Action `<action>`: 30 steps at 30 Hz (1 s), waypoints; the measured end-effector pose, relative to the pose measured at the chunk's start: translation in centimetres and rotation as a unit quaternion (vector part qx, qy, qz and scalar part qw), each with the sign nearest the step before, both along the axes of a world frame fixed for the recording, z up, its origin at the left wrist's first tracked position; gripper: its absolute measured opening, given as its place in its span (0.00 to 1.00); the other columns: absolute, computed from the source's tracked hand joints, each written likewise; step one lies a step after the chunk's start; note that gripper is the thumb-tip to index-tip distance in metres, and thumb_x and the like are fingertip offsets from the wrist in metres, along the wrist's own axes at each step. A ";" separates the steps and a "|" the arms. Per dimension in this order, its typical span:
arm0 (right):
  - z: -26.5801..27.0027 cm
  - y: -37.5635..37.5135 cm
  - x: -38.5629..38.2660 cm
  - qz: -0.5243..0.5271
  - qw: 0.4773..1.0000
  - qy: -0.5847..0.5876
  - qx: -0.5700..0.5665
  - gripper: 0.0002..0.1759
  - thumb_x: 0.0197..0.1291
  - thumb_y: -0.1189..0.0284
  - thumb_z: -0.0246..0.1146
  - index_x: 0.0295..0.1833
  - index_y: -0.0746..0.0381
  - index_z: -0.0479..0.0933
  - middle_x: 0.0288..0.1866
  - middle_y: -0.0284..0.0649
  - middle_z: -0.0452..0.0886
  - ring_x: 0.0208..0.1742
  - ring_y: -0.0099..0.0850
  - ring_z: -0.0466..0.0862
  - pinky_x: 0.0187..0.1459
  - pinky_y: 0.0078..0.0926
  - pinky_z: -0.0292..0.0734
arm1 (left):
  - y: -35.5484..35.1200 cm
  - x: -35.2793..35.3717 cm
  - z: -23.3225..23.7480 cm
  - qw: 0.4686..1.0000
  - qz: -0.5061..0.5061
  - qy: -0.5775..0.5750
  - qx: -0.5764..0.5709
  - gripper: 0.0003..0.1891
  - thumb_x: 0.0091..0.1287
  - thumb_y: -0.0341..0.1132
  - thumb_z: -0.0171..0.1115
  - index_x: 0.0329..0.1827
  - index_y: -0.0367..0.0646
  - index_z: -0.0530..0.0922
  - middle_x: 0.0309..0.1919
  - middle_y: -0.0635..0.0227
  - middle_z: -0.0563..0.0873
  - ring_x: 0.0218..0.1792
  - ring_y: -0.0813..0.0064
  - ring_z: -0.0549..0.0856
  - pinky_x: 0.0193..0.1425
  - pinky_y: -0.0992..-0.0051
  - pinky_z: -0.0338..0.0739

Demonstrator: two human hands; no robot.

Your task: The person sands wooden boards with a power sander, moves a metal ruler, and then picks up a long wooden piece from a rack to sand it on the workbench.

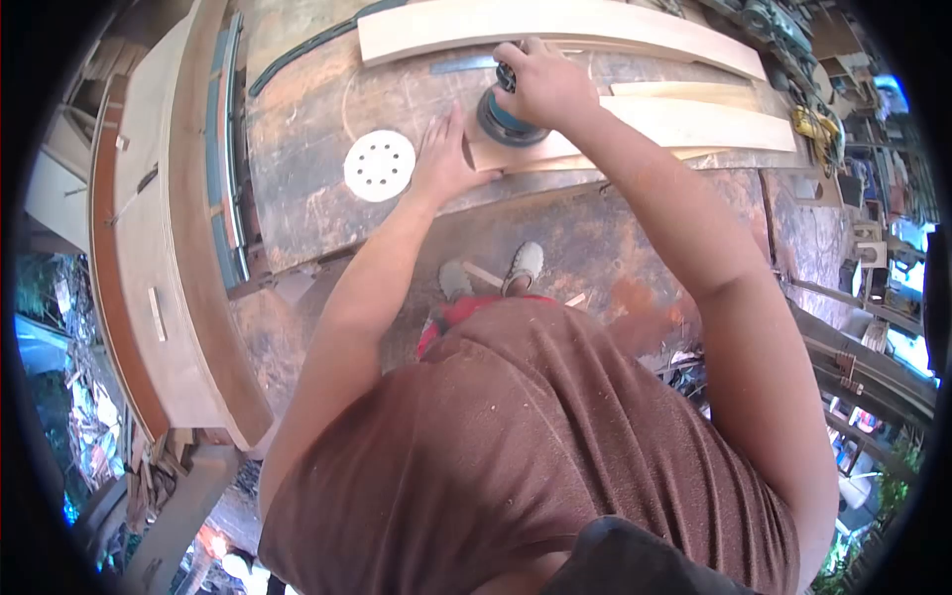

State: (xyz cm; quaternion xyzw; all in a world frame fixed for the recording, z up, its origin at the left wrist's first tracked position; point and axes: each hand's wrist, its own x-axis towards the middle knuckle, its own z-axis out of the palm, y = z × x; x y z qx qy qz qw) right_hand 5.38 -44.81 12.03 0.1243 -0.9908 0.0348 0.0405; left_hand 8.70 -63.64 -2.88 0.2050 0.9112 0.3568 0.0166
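My right hand (540, 81) grips the top of a round blue-green sander (506, 121) that sits on the near end of a pale wooden board (694, 124). My left hand (446, 154) lies flat, fingers together, on the workbench (297, 198) at the board's left end, pressing against it. A white round sanding disc with holes (379, 166) lies on the bench just left of my left hand.
A long curved pale plank (555, 25) lies at the far side of the bench, with a metal ruler (461, 65) beside it. Large curved wooden panels (169, 248) stand to the left. Tools and clutter fill the right edge. My feet (491, 273) stand on the dirt floor.
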 end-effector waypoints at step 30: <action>-0.7 2.4 -2.1 -0.108 0.994 0.014 0.030 0.24 0.66 0.51 0.66 0.63 0.46 0.76 0.56 0.49 0.82 0.60 0.51 0.85 0.60 0.47 0.82 | -2.2 2.0 -2.0 0.980 -0.072 0.086 -0.167 0.37 0.76 0.54 0.58 0.78 0.33 0.68 0.81 0.50 0.67 0.84 0.58 0.60 0.87 0.50 0.47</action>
